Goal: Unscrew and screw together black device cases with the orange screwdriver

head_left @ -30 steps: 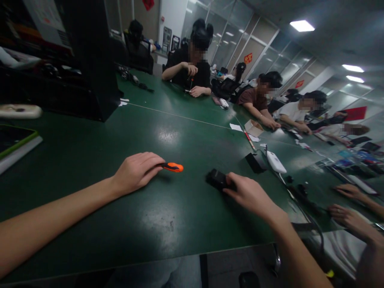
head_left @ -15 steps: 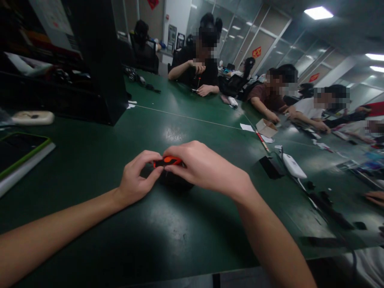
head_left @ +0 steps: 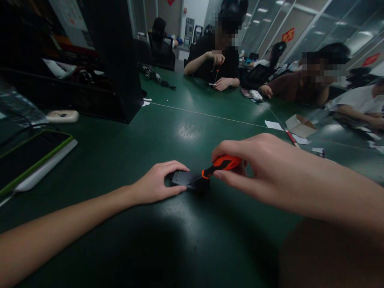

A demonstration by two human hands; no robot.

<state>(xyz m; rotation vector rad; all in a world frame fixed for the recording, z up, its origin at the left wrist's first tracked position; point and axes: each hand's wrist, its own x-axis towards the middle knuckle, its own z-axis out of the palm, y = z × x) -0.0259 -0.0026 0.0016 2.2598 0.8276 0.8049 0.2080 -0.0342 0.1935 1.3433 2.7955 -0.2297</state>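
Observation:
My left hand rests on the green table and grips a small black device from its left side, thumb and fingers around it. My right hand holds an orange-and-black screwdriver by the handle. The tool slants down to the left, and its tip touches the top of the black device.
A tablet in a green case lies at the left, a white oval object beyond it, and a black cabinet behind. A small cardboard box and papers lie at the right. Several people sit around the far side of the table.
The screwdriver passed from my left hand to my right. The black device moved from my right hand to the table centre, under my left hand. The view shifted closer and lower.

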